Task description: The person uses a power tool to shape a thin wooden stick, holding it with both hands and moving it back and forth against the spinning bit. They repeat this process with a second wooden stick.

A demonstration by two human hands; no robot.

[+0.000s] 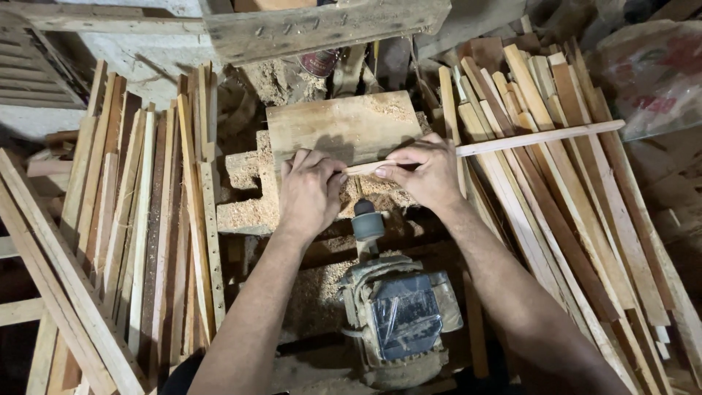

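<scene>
Both hands are on one long thin wooden strip [504, 141], held flat across the middle of a sawdust-caked machine. The right hand [428, 172] pinches it from above with thumb and fingers closed round it, and the left hand [311, 192] is curled over its near end, fingertips pressing down, so neither hand is free. The strip itself is pale, narrow and pretty straight, squared edges, and it sticks way out to the right over a leaning pile of similar slats [556, 219]. Right below the hands sits a small grey spindle piece [368, 222] coming off a grubby electric motor [398, 322]. That's the bit I'd worry about: fingers are really close to whatever turns there, and a strip that skinny could chatter, grab or snap if it tilts, pulling a fingertip in. The long unsupported end could also sag and lever the near end up. Loose sawdust [245, 212] all over the wooden board [344, 128] behind won't help grip either. More slats [139, 219] stacked on the left.
</scene>
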